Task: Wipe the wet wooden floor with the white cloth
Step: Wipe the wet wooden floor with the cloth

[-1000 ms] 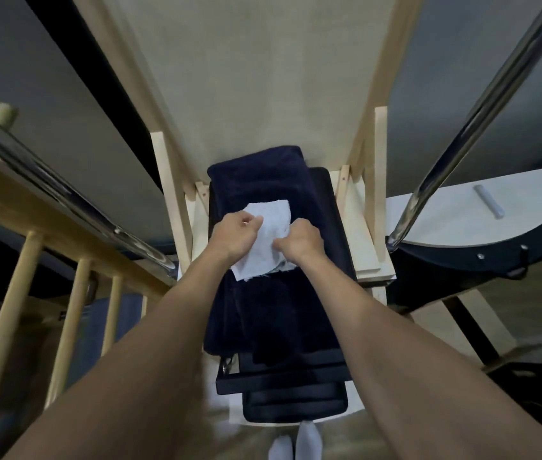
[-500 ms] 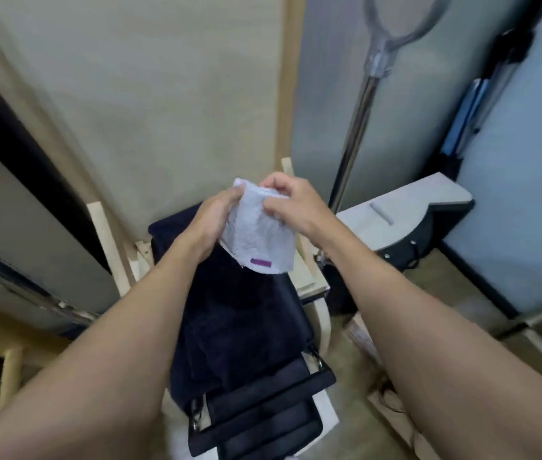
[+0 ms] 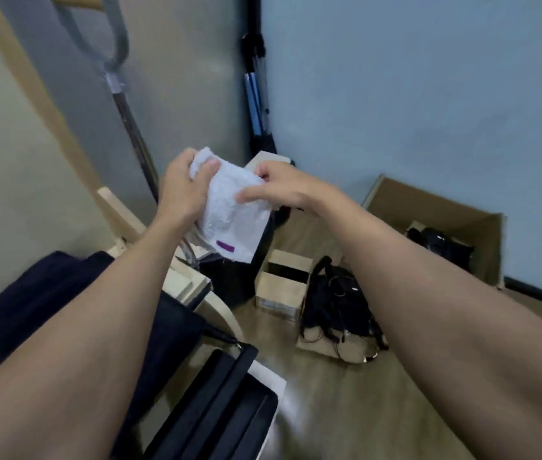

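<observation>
Lifted off the dark towel (image 3: 30, 293), the white cloth (image 3: 229, 217) hangs midair; left hand (image 3: 181, 190) grips its top, right hand (image 3: 283, 187) pinches an edge, probably refolding it for wiping.

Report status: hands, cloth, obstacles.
Left hand grips white cloth, right hand pinches its edge. Cloth held up, off the wooden floor. Black bag, small cardboard box on floor ahead.

White cloth (image 3: 229, 210), purple-tagged, held aloft
</observation>
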Demonstrator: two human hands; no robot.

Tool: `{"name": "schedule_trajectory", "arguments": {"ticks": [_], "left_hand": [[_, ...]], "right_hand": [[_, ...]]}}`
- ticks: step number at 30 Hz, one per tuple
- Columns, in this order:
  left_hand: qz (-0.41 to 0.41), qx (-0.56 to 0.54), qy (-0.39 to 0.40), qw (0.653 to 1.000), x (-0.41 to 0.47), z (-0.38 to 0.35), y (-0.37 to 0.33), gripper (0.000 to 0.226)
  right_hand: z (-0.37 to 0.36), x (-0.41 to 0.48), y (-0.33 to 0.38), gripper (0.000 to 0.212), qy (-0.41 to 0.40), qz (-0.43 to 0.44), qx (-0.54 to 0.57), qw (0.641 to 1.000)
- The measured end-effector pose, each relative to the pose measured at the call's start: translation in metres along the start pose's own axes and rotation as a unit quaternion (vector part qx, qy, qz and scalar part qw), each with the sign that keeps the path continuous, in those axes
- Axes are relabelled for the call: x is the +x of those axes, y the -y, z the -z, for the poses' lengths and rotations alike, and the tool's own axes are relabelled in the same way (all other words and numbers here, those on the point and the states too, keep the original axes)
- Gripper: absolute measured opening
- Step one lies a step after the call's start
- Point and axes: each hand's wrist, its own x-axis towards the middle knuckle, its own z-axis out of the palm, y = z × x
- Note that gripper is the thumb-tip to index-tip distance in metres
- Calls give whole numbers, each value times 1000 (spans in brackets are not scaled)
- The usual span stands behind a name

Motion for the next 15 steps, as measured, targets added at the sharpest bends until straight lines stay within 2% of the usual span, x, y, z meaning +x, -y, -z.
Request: {"name": "schedule_trajectory", "arguments": {"ticks": [2, 3, 5, 8, 10, 12, 13, 15], "left_hand": [[-43, -30, 45, 998, -4, -41, -35, 24], [-61, -49, 67, 995, -7, -62, -54, 24], [-78, -94, 116, 986, -15, -104, -90, 20], [-48, -145, 230, 961, -29, -165, -136, 18], [0, -181, 330, 927, -39, -208, -160, 37], [47, -197, 393, 897, -54, -255, -183, 55], [53, -188, 411, 891, -65, -279, -197, 53], [35, -161, 441, 882, -91, -328, -225, 34]], "right_hand": [[35, -25, -21, 56, -6, -18, 12, 1000], [52, -38, -33, 58, -27, -24, 20, 999], [87, -68, -61, 47, -62, -40, 54, 996], [135, -119, -109, 26, -100, -69, 93, 988], [169, -157, -144, 26, -136, -97, 97, 981], [201, -197, -176, 25, -155, -126, 71, 977], [217, -218, -191, 24, -161, -140, 56, 975], [246, -258, -218, 22, -180, -166, 29, 969]]}}
